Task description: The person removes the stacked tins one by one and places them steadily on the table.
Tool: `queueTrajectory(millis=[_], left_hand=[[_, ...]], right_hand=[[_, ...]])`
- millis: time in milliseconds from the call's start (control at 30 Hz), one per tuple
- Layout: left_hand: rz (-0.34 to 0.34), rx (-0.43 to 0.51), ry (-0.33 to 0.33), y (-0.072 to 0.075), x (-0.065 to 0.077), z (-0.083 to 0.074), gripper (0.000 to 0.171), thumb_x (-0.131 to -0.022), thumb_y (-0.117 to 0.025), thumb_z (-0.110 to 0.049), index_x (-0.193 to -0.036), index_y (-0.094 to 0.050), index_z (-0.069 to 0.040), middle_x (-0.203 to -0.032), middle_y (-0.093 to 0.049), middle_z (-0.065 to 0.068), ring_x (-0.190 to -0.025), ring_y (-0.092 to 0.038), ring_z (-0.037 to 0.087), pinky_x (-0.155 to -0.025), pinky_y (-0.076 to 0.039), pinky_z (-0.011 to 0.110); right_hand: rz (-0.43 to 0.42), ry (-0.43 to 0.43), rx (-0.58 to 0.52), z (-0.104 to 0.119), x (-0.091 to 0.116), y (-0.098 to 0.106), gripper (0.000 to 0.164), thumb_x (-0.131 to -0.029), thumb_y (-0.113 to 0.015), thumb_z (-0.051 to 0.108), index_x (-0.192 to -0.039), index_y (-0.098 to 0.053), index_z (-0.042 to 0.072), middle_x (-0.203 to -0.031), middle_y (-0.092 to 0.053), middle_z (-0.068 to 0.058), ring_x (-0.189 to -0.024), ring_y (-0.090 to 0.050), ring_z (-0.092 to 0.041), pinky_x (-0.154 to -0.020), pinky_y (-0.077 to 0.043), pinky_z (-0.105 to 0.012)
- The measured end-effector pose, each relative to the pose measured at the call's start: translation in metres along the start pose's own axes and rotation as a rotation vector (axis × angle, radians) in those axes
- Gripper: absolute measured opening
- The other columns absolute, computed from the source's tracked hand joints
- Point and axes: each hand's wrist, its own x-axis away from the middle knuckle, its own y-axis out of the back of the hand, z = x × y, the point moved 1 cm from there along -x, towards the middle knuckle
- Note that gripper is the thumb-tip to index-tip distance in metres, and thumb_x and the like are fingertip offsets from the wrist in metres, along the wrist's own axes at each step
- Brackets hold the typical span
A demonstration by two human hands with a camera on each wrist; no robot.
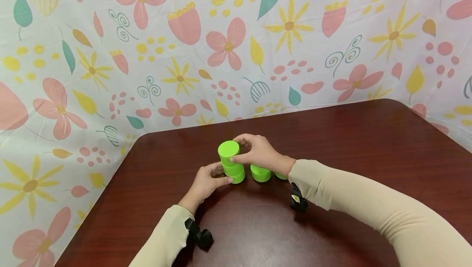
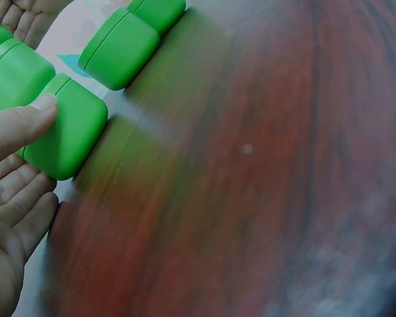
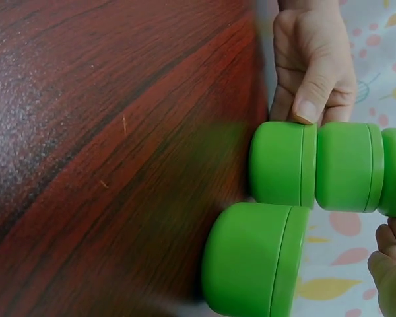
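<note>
Three lime-green round lidded jars stand one on another on the table. The lowest jar (image 3: 276, 164) sits on the wood, and the middle jar (image 3: 343, 166) rests on its lid. At the top is a third jar (image 1: 228, 150), roughly in line with the others. My right hand (image 1: 259, 152) holds this top jar between thumb and fingers from the right. From the left, my left hand (image 1: 205, 182) grips the lowest jar, its thumb on the front side and its other fingers behind, partly hidden by the stack.
Right beside the stack is another green jar (image 1: 260, 174). A further green jar (image 1: 281, 175) is partly covered by my right wrist. The dark red-brown table (image 1: 332, 132) ends at a flower-patterned cloth (image 1: 228, 74) behind it.
</note>
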Motion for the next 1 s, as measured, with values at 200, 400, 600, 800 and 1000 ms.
queueTrajectory(millis=[200, 400, 600, 800, 1000], left_hand=[[-0.005, 0.002, 0.003, 0.000, 0.000, 0.000, 0.050, -0.076, -0.076, -0.011, -0.123, -0.060, -0.005, -0.116, -0.064, 0.014, -0.108, -0.061, 0.026, -0.085, -0.052, 0.033], [-0.008, 0.019, 0.017, 0.000, 0.000, -0.001, 0.051, -0.075, -0.076, -0.008, -0.123, -0.059, -0.005, -0.116, -0.064, 0.014, -0.108, -0.060, 0.026, -0.085, -0.052, 0.032], [0.002, 0.011, 0.016, 0.000, 0.011, -0.027, 0.048, -0.076, -0.074, -0.003, -0.121, -0.059, 0.001, -0.115, -0.064, 0.018, -0.108, -0.060, 0.030, -0.087, -0.051, 0.034], [0.008, 0.012, 0.023, 0.001, 0.013, -0.032, 0.048, -0.077, -0.073, -0.002, -0.122, -0.059, 0.002, -0.116, -0.063, 0.019, -0.109, -0.059, 0.031, -0.087, -0.051, 0.034], [0.009, 0.005, 0.018, 0.001, 0.012, -0.032, 0.048, -0.076, -0.074, -0.002, -0.122, -0.059, 0.001, -0.116, -0.063, 0.018, -0.109, -0.059, 0.030, -0.088, -0.051, 0.034]], right_hand=[[-0.013, -0.001, 0.006, 0.001, 0.000, 0.004, 0.050, -0.076, -0.077, 0.027, -0.119, -0.058, 0.013, -0.114, -0.061, -0.001, -0.107, -0.057, -0.019, -0.089, -0.048, -0.038], [-0.044, -0.018, 0.025, 0.006, -0.001, 0.014, 0.052, -0.075, -0.077, 0.028, -0.120, -0.057, 0.014, -0.116, -0.060, -0.003, -0.109, -0.055, -0.023, -0.090, -0.047, -0.039], [-0.063, -0.047, 0.006, 0.010, 0.001, 0.023, 0.052, -0.075, -0.077, 0.029, -0.120, -0.057, 0.015, -0.118, -0.058, -0.003, -0.111, -0.054, -0.023, -0.092, -0.045, -0.040], [-0.069, -0.057, -0.022, 0.009, 0.005, 0.033, 0.053, -0.075, -0.077, 0.030, -0.121, -0.056, 0.016, -0.119, -0.056, -0.004, -0.111, -0.053, -0.025, -0.091, -0.045, -0.042], [-0.087, -0.059, -0.030, 0.005, 0.009, 0.043, 0.054, -0.075, -0.077, 0.030, -0.122, -0.055, 0.014, -0.120, -0.056, -0.005, -0.113, -0.052, -0.025, -0.093, -0.044, -0.043]])
